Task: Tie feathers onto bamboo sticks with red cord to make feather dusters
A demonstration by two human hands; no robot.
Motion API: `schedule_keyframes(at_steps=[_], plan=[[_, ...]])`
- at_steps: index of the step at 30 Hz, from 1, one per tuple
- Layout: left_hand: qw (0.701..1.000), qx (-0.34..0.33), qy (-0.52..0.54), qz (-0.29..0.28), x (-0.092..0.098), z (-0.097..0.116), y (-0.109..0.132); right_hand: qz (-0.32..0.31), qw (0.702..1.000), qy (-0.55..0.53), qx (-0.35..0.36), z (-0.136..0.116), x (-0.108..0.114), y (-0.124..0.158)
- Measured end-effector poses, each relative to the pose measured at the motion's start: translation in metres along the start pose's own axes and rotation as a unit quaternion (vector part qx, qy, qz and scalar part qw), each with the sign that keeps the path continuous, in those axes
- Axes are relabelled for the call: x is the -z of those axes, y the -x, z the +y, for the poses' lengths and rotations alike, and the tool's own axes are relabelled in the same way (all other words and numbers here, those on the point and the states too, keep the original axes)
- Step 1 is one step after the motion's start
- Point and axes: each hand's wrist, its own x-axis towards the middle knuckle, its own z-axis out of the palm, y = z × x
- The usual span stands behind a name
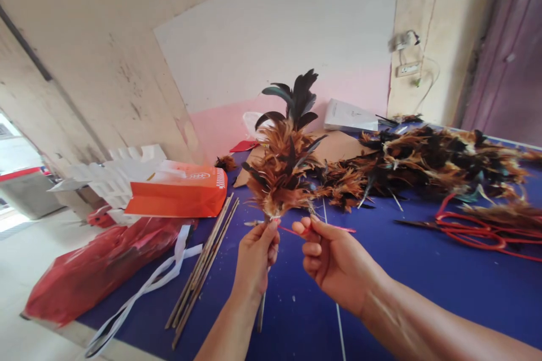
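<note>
A feather duster (283,172) of brown feathers with black plumes at the top stands upright in front of me. My left hand (254,254) is closed around its stick just below the feathers; the stick's lower end shows beneath the hand. From there a thin pink-red ribbon (288,229) stretches to the right. My right hand (328,254) pinches this ribbon between thumb and forefinger, and a short tail of it sticks out beyond the hand. White binding shows at the base of the feathers.
Several thin sticks (203,271) lie left on the blue table (300,316), near an orange bag (182,190), red plastic (97,265) and white straps (152,285). Loose feathers (423,161) are heaped behind at right. Red-handled scissors (419,225) lie beside a red cord bundle (474,231).
</note>
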Motion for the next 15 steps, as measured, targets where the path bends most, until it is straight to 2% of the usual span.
schedule_keyframes(at_steps=[5,10,13,15], plan=[[0.998,-0.042,-0.036,0.014,-0.003,-0.001,0.002,0.005,0.999,-0.023,-0.039,0.011,-0.003,0.012],[1.0,-0.018,-0.018,0.015,0.003,-0.002,-0.003,-0.002,0.998,-0.024,-0.051,0.016,-0.004,0.011],[0.999,0.007,0.035,0.021,0.013,0.0,-0.009,-0.013,0.999,0.047,-0.007,-0.009,0.007,-0.011],[0.997,0.024,0.07,0.016,0.02,0.001,-0.014,-0.004,0.983,0.175,0.061,-0.041,0.024,-0.03]])
